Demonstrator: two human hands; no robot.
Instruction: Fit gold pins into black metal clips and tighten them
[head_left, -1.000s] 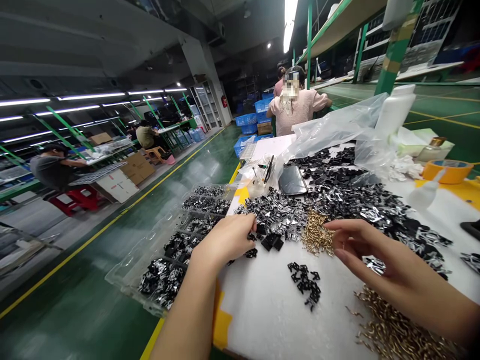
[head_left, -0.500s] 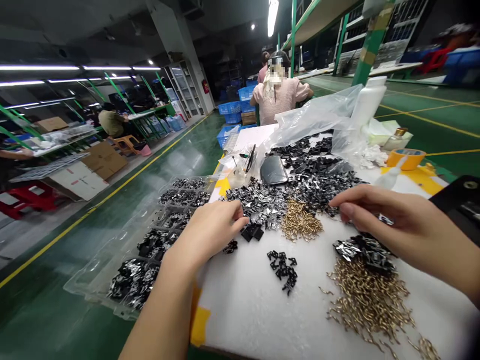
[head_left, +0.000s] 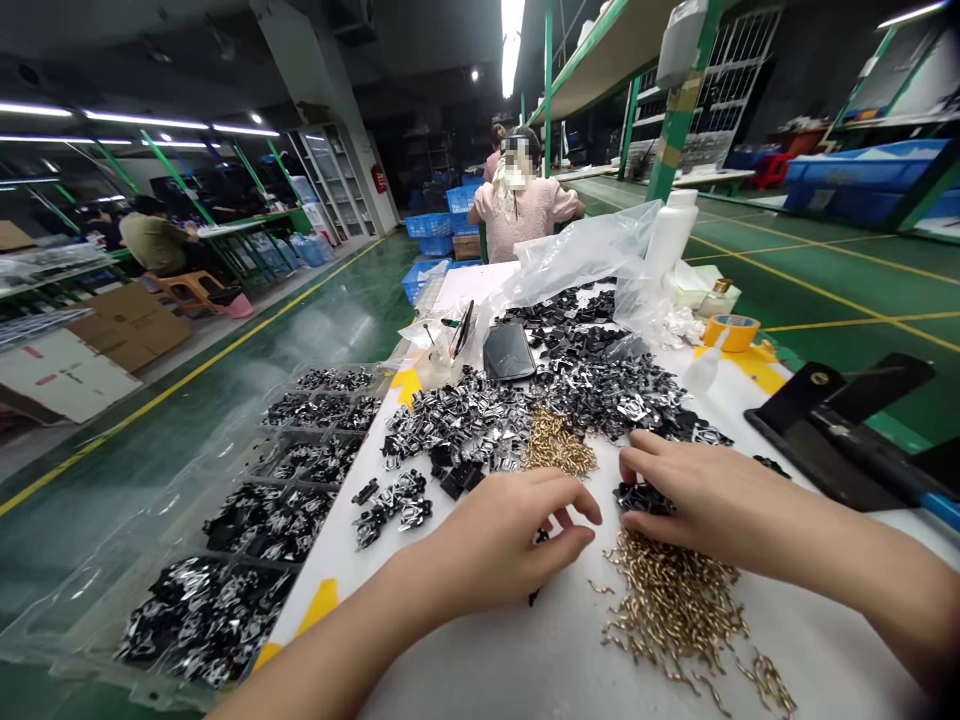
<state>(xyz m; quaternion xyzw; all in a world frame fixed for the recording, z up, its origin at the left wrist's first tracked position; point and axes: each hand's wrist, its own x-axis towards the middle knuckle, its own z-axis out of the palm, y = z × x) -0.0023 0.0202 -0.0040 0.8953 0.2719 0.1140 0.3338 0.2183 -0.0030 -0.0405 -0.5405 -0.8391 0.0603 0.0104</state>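
Note:
My left hand (head_left: 525,530) hovers with curved, parted fingers over a small group of black parts, mostly hidden beneath it; nothing shows between its fingers. My right hand (head_left: 675,490) has its fingers around black metal parts (head_left: 643,498) at the upper end of a brass-coloured pile of curved pins (head_left: 667,600). Beyond the hands lies a smaller brass pile (head_left: 555,445). Black and silver clip parts (head_left: 480,415) spread behind and left of it, with a small separate cluster (head_left: 391,505) nearer the table's left edge.
A compartment box (head_left: 255,470) of black parts stands left of the white table. A dark phone-like slab (head_left: 509,352), white bottle (head_left: 671,235), orange tape roll (head_left: 730,332) and plastic bag lie farther back. A black hand press (head_left: 832,430) is at right. A person in pink (head_left: 525,215) sits ahead.
My left hand has moved right over the small black group. My right hand has come down onto the black parts above the brass pins. The view has turned right.

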